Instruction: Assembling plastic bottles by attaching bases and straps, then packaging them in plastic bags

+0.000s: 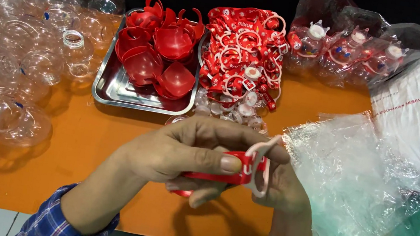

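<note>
above the matte orange table [74, 170], left hand [182, 153] pinches a flat red strap with white plastic ring [247, 168]. right hand [283, 187] cups it from behind, fingers closed on the ring.

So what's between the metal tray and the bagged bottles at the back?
A pile of red straps with white rings, small clear caps under its near edge, between the tray and the bottles, in the head view.

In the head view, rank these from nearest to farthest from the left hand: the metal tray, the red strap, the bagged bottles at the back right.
1. red strap: held in the left hand.
2. metal tray: behind the hand, slightly left.
3. bagged bottles: far back right.
</note>
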